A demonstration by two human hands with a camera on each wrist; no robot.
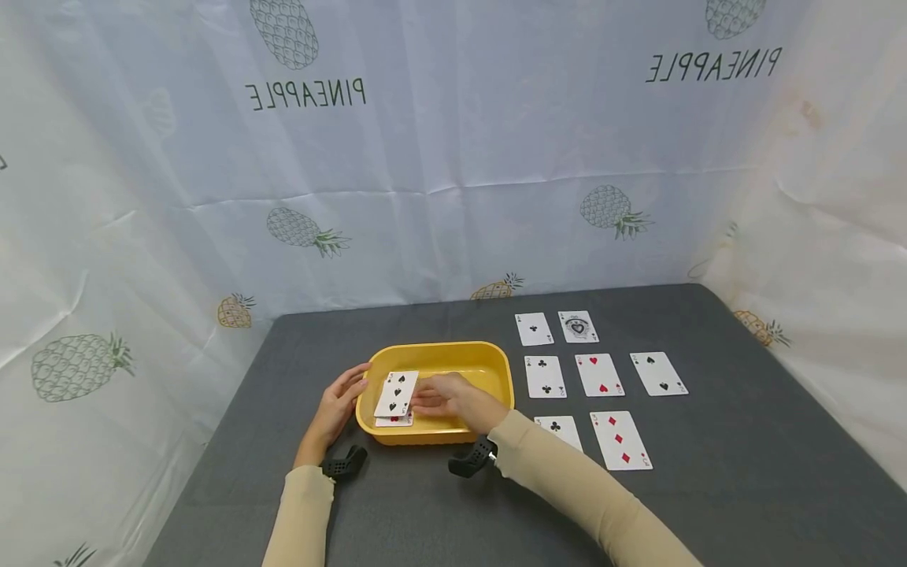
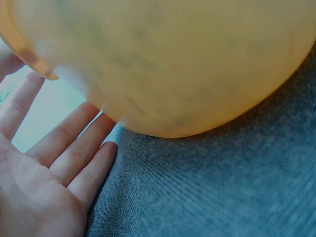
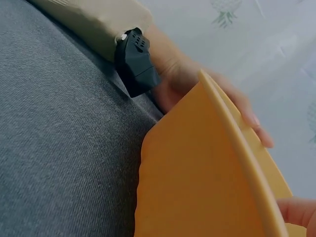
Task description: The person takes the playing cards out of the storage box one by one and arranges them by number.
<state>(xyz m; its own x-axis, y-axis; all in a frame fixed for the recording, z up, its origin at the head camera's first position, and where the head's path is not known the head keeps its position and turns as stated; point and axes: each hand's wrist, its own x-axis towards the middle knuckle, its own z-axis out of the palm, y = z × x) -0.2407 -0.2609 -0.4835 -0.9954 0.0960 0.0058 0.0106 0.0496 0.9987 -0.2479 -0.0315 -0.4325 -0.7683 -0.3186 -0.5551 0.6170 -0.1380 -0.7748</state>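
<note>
A yellow plastic basin (image 1: 441,439) stands on the dark grey tabletop. My left hand (image 1: 335,411) lies along its left end, fingers stretched against the outer wall at the rim. That palm (image 2: 29,192) shows in the left wrist view with its fingers fairly straight. Inside the basin, a three of spades (image 1: 395,394) overlaps a red-pipped card (image 1: 394,421). My right hand (image 1: 449,398) reaches in over the near right side and pinches the spade card at its right edge. The basin's wall hides most of the right fingers (image 3: 298,211) in the right wrist view.
Right of the basin, several face-up cards lie in rows: aces (image 1: 534,329) at the back, twos (image 1: 546,377) in the middle, threes such as the three of diamonds (image 1: 620,440) in front. My right sleeve (image 1: 553,465) partly covers a club card (image 1: 560,430). A pineapple-printed curtain (image 1: 439,236) hangs behind.
</note>
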